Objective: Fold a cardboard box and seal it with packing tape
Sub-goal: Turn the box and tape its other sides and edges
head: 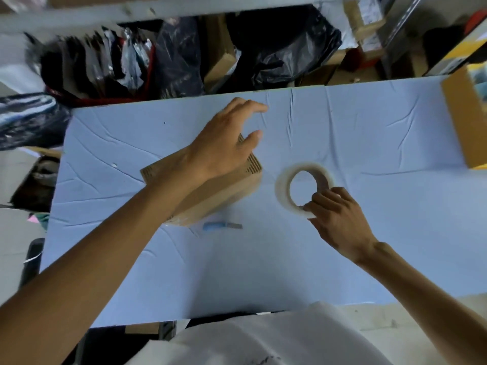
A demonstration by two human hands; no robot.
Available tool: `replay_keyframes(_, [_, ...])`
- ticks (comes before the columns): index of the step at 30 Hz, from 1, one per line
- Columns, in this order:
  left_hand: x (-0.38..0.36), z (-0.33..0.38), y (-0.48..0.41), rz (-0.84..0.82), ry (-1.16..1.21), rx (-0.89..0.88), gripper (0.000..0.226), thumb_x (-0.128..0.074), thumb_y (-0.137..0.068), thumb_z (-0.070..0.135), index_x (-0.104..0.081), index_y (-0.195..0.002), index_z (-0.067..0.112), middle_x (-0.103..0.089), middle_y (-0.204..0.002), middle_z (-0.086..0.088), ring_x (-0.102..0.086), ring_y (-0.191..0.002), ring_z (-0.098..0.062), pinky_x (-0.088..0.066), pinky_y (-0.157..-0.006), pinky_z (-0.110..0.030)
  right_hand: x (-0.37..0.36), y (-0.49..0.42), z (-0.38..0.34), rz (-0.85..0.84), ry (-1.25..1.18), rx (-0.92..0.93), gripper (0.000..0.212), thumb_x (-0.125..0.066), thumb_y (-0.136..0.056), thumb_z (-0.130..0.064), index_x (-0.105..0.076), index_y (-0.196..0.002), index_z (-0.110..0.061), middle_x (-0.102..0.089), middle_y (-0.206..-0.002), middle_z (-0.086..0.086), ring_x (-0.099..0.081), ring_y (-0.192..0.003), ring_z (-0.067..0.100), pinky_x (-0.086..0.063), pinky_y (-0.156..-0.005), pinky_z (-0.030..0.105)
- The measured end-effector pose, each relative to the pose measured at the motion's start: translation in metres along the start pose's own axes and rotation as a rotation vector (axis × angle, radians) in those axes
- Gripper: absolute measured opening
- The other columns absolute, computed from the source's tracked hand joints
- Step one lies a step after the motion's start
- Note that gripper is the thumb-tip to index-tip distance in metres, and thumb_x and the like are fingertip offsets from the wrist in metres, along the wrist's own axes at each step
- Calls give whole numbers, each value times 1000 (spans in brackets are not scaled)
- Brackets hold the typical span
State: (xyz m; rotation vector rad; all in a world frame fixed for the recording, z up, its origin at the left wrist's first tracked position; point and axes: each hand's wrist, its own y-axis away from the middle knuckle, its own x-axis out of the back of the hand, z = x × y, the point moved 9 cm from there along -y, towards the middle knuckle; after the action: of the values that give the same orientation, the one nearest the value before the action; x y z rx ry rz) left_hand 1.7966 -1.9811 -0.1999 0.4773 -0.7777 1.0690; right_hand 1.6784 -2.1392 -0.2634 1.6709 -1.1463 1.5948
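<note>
Box: a small brown corrugated cardboard box (216,196) lies left of centre on the tabletop, flaps folded in, its ribbed cut edge turned to the far right.
Tape: a roll of clear packing tape (283,185) is just right of the box and apart from it, tilted so its hole faces the camera.
Right hand: the right hand (337,219) reaches in from the lower right, wrist bent, its fingers (324,200) curled over the roll's near rim and pinching it.
Left hand: the left hand (224,148) stretches in from the lower left, forearm crossing over the box, palm down above its far end.
Left fingers: the fingers (253,105) are spread and loosely straight, reaching past the box and holding nothing; whether the palm touches the cardboard cannot be told.
Knife: a small blue-handled utility knife (221,226) lies flat just in front of the box.
Tabletop: a creased light-blue sheet covers the tabletop (369,233).
Far right: a second brown cardboard box (466,119) sits at the tabletop's right edge.
Behind: black plastic bags (284,48) and cartons are piled beyond the far edge.
</note>
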Motion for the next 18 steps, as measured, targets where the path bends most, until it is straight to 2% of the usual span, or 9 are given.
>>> replay_keyframes(2, [-7,2,-8,-95,228,58,40,-47,-98,16,-46,-137,22,-43,-144,2,-40,-133,-14,-34,-105,-23,21,-14,-7,68,-1,86,18,-75,-66,9,-70,-76,-4,-63,-70,6,-60,-61,29,-42,-74,34])
replay_keyframes(4, [-19,6,-10,-235,389,102,40,-41,-101,17,-43,-139,29,-38,-150,6,-33,-139,-14,-29,-110,-28,34,-24,-15,95,-6,151,21,-73,-67,12,-71,-80,-5,-65,-74,7,-61,-64,29,-38,-77,32])
replay_keyframes(6, [-30,11,-8,-365,444,88,39,-35,-103,22,-41,-139,35,-34,-153,11,-28,-142,-11,-22,-115,-33,42,-29,-22,106,-22,193,21,-72,-70,12,-72,-82,-5,-66,-75,7,-61,-65,29,-39,-78,33])
replay_keyframes(8, [-35,11,-2,-438,427,74,38,-33,-102,29,-44,-138,40,-35,-152,14,-29,-142,-9,-24,-116,-38,47,-32,-25,111,-45,206,20,-72,-72,10,-72,-84,-5,-66,-76,7,-61,-66,29,-40,-77,33])
replay_keyframes(11, [-32,6,4,-424,385,111,41,-34,-95,40,-52,-131,37,-49,-141,11,-43,-132,-13,-36,-111,-47,49,-34,-26,96,-76,199,15,-75,-73,5,-72,-83,-5,-67,-77,7,-62,-67,29,-46,-74,37])
replay_keyframes(14, [-23,2,5,-367,378,133,36,-39,-96,35,-59,-124,25,-58,-128,4,-53,-121,-14,-43,-106,-44,52,-34,-23,102,-86,190,11,-75,-75,2,-72,-84,-3,-68,-78,9,-63,-68,31,-48,-72,38])
replay_keyframes(18, [-11,-3,3,-263,280,138,21,-49,-98,26,-65,-112,23,-63,-117,5,-60,-109,-14,-52,-96,-37,57,-36,-21,122,-81,196,12,-74,-75,3,-72,-85,-2,-68,-80,9,-63,-68,31,-48,-73,39])
